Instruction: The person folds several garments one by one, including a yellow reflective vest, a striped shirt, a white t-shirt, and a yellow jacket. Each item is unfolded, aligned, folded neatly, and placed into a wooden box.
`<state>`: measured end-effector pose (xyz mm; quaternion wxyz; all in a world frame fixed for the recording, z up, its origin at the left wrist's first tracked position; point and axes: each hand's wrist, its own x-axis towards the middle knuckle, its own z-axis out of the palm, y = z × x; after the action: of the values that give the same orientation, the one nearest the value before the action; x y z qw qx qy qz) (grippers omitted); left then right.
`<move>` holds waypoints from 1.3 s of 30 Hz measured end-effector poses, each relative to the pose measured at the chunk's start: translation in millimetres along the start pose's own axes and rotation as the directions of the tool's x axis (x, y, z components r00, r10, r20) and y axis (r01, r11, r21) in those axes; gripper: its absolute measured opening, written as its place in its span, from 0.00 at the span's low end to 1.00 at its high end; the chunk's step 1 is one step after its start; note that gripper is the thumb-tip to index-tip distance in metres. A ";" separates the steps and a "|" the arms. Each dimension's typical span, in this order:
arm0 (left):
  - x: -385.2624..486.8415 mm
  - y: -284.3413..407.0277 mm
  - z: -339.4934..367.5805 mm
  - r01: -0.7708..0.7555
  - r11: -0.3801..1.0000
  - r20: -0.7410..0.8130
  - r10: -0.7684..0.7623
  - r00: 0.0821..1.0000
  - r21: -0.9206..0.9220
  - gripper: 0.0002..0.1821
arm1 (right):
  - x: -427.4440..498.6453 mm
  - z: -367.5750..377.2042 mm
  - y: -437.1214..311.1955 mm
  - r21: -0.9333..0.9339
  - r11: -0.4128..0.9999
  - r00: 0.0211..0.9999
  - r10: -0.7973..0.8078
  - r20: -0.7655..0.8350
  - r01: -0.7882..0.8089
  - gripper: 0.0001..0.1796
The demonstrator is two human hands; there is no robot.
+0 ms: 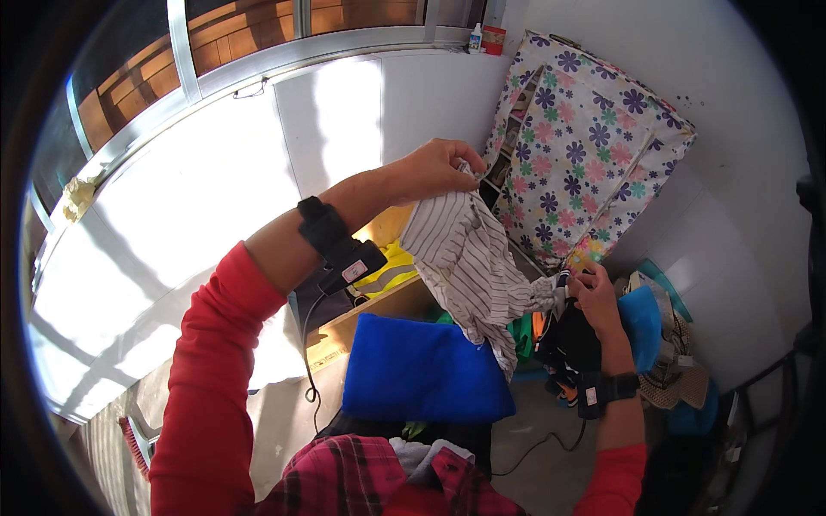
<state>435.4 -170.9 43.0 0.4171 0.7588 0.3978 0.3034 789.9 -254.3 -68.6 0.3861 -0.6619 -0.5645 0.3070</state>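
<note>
A white garment with thin dark stripes (464,248) hangs stretched and crumpled between my hands. My left hand (445,168) pinches its upper edge, raised in front of the floral wardrobe's left side. Lower and to the right, my right hand (595,298) grips a bunched end of the garment near a dark and white band. Fingers partly hide that end. Beneath the garment, a folded blue cloth (426,377) lies across my lap, and the garment's lower tip overlaps its right part. Each wrist bears a black strapped device with a cable.
Behind the blue cloth stands a wooden box (348,326) holding a yellow reflective garment (387,271). A floral fabric wardrobe (574,148), partly unzipped, leans at the back right. Woven hats (674,384) and a blue container (640,329) crowd the right. A red-bristled brush (134,448) lies left.
</note>
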 end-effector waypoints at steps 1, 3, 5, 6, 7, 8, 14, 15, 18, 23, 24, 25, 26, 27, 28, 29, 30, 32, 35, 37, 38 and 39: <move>13.6 12.7 7.9 -0.026 1.000 0.003 0.026 1.000 0.002 0.17 | -3.8 6.6 -24.4 0.164 0.981 0.989 -0.116 0.090 0.100 0.40; 38.0 34.9 26.8 -0.060 0.998 -0.010 0.060 0.998 -0.022 0.17 | -17.3 13.6 -71.8 0.169 0.944 0.938 -0.309 0.155 0.283 0.47; 55.3 52.3 45.6 -0.065 0.995 -0.047 0.062 0.997 -0.078 0.17 | -26.1 21.6 -112.2 0.107 0.908 0.891 -0.417 0.176 0.404 0.52; 61.2 59.2 51.6 -0.061 0.994 -0.064 0.056 0.996 -0.090 0.15 | -27.5 24.9 -128.5 0.066 0.893 0.876 -0.450 0.175 0.445 0.53; 66.5 65.4 54.9 -0.076 0.994 -0.073 0.070 0.995 -0.074 0.15 | -27.8 24.6 -141.4 0.040 0.854 0.835 -0.517 0.188 0.519 0.55; 70.8 70.3 58.0 -0.091 0.994 -0.078 0.086 0.993 -0.059 0.15 | -27.0 22.7 -150.7 0.069 0.870 0.858 -0.492 0.149 0.488 0.56; 76.2 75.1 72.9 -0.131 0.934 -0.168 0.078 0.983 -0.331 0.12 | -9.4 33.2 -150.2 0.019 0.746 0.747 -0.665 -0.007 0.665 0.53; 77.1 74.7 73.4 -0.140 0.916 -0.178 0.077 0.981 -0.377 0.11 | -4.5 33.4 -145.8 0.058 0.750 0.752 -0.658 -0.022 0.658 0.50; 78.3 73.5 71.8 -0.133 0.949 -0.143 0.096 0.985 -0.284 0.16 | 17.0 36.9 -138.1 0.303 0.694 0.748 -0.653 -0.120 0.654 0.35; 65.5 62.5 71.2 -0.169 0.960 -0.100 0.149 0.984 -0.225 0.38 | 37.1 17.9 -132.2 0.714 0.671 0.975 -0.208 -0.076 0.198 0.22; 59.6 57.4 74.5 -0.187 0.967 -0.104 0.171 0.980 -0.173 0.43 | 38.2 14.0 -133.3 0.714 0.680 0.985 -0.141 -0.097 0.168 0.21; 54.0 51.9 78.5 -0.196 0.969 -0.064 0.188 0.980 -0.149 0.47 | 38.5 10.8 -134.6 0.716 0.681 0.988 -0.099 -0.120 0.156 0.20; 48.2 46.0 82.6 -0.210 0.970 -0.019 0.209 0.978 -0.124 0.51 | 38.6 7.6 -137.1 0.721 0.681 0.988 -0.027 -0.149 0.128 0.19; 44.1 40.8 88.6 -0.224 0.970 0.020 0.227 0.974 -0.096 0.55 | 38.2 5.1 -139.4 0.727 0.676 0.985 0.015 -0.173 0.118 0.19; 40.7 35.8 96.3 -0.236 0.972 0.051 0.235 0.971 0.013 0.61 | 38.7 4.7 -142.8 0.762 0.629 0.979 0.013 -0.204 0.151 0.15; 39.2 32.2 106.4 -0.246 0.969 0.103 0.241 0.965 0.038 0.61 | 39.1 4.4 -145.8 0.758 0.639 0.983 0.015 -0.183 0.132 0.14; 36.5 28.5 120.1 -0.286 0.956 0.092 0.291 0.952 -0.065 0.60 | 39.2 4.0 -148.2 0.755 0.645 0.987 0.001 -0.161 0.123 0.13; 36.3 23.1 143.5 -0.366 0.926 -0.050 0.363 0.931 -0.095 0.51 | 40.3 1.6 -151.2 0.746 0.652 0.988 -0.035 -0.150 0.136 0.13; 49.5 14.8 145.7 -0.184 0.982 -0.096 0.188 0.977 0.047 0.36 | 42.3 -10.0 -149.3 0.744 0.639 0.981 -0.115 -0.158 0.194 0.13; 57.5 8.5 132.2 -0.330 0.934 -0.093 0.344 0.934 0.138 0.19 | 45.7 -26.6 -146.4 0.671 0.699 0.965 -0.110 -0.240 0.247 0.12; 61.2 4.8 118.2 -0.361 0.921 -0.023 0.368 0.930 0.142 0.17 | 47.3 -36.5 -143.7 0.636 0.717 0.953 -0.142 -0.266 0.284 0.12; 64.2 2.5 105.7 -0.372 0.915 0.050 0.369 0.928 0.155 0.16 | 49.6 -45.2 -140.6 0.631 0.720 0.952 -0.148 -0.269 0.290 0.12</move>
<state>552.2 -158.1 4.0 0.2931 0.8547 0.2659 0.3361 764.9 -203.8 76.6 0.6838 -0.4368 -0.4513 0.3714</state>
